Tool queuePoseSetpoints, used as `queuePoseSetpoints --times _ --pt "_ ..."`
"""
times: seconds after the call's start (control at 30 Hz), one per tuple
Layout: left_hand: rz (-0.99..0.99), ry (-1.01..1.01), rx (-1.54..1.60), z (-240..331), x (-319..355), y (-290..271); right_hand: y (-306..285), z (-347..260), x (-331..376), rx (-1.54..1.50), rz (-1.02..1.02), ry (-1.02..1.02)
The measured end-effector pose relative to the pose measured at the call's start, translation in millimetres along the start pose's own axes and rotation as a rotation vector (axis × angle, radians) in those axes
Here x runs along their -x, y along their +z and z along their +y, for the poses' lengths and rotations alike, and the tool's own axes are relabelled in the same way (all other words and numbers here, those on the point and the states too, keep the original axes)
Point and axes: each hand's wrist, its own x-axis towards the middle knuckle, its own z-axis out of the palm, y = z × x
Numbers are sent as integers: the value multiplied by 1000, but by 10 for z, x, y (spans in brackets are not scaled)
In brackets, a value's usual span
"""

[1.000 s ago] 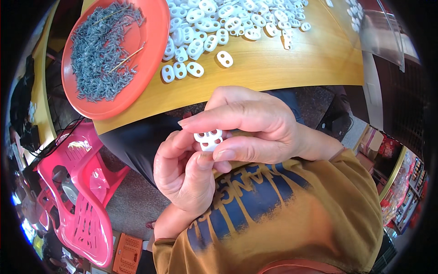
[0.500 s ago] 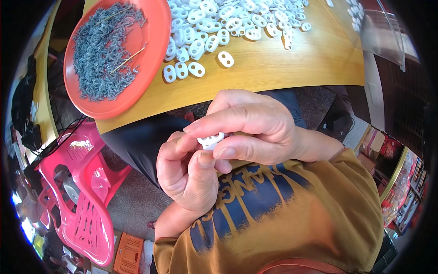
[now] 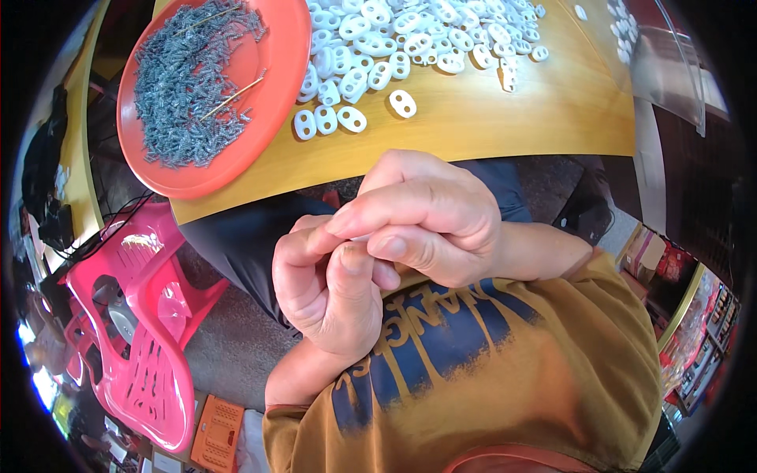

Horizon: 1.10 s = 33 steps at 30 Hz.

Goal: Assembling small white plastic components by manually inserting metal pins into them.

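Note:
Above my lap, my left hand point(image 3: 327, 292) and my right hand point(image 3: 438, 217) meet with fingertips pressed together. Pinched between them is a small white plastic cord lock point(image 3: 361, 238); only a sliver of it shows, the rest hidden behind thumbs and fingers. On the table beyond lies a heap of white two-hole cord lock pieces point(image 3: 378, 75), with a few loose ones point(image 3: 352, 119) near the front edge. To the left, a red plate point(image 3: 277, 98) holds a pile of small metal springs point(image 3: 185, 94) and a thin wooden stick point(image 3: 234, 98).
The yellow wooden table point(image 3: 505, 126) ends just past my hands. A pink plastic chair point(image 3: 154, 370) stands at the left, with an orange crate point(image 3: 217, 433) on the floor near it. A clear plastic container point(image 3: 670, 71) sits at the far right.
The fingers of both hands have closed further over the cord lock, which showed plainly before and is now almost covered. The view has shifted slightly.

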Motion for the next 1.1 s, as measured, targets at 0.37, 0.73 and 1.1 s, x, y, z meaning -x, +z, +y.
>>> queuePoseSetpoints --times 0.37,0.73,1.1 --pt "-51 -32 60 40 -20 -24 -49 4 -41 -22 3 -2" --pt "-75 -22 -6 2 -40 13 -94 -19 -15 -84 74 31" --pt "-104 -33 38 -37 -66 130 -219 -58 42 -188 125 120"
